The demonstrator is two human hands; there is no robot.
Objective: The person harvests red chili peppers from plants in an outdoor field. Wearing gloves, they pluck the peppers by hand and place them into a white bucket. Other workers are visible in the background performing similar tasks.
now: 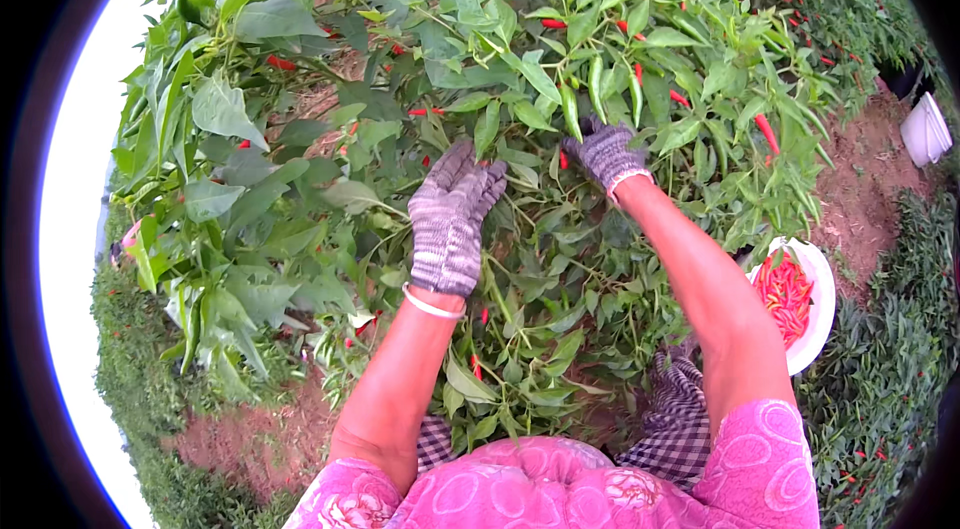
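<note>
My left hand (454, 217), in a grey striped knit glove, reaches into a leafy chili pepper plant (555, 229). Its fingertips are partly lost among the leaves, so whether they pinch anything is unclear. My right hand (609, 154), gloved alike, is deeper in the foliage, just under several hanging green chilies (570, 112). Leaves and shade cover its fingers. A red chili (564, 159) hangs just left of the right hand. More ripe fruit shows nearby, including a red chili (766, 133) farther right and a red chili (281, 63) at upper left.
At my right stands a white bucket (823, 304) holding many picked red chilies (784, 296). Farther off, a white container (926, 129) lies tilted on bare reddish soil (862, 184). Neighbouring chili rows (892, 379) run along the right side. Branches crowd around both forearms.
</note>
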